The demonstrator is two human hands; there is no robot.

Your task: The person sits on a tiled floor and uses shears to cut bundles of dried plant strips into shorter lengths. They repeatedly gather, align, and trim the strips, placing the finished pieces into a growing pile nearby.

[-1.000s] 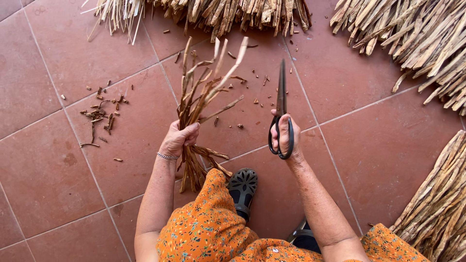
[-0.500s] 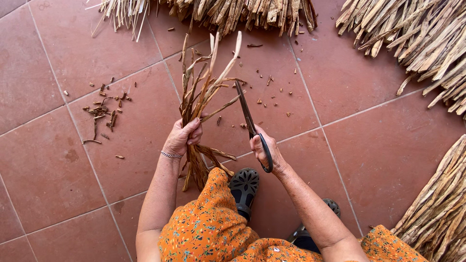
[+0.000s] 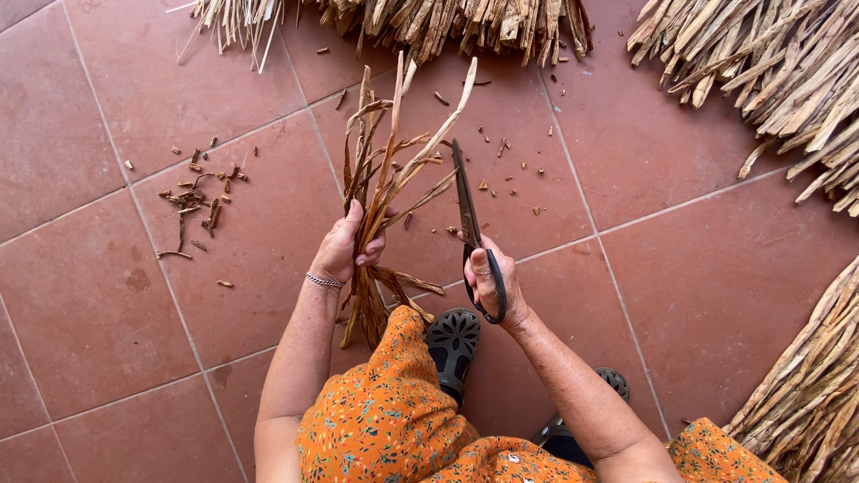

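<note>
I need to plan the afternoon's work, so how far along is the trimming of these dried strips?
Some cutting looks done: short trimmings lie scattered on the tiled floor. In hand: the left hand grips a bundle of dried strips while the right hand brings black scissors toward it, blades apparently together. Left: large piles of strips along the top and right edges; whether those are already trimmed cannot be told.

head cam | looks straight down | near, above own arms | tiled floor (image 3: 698,295) fills frame
</note>
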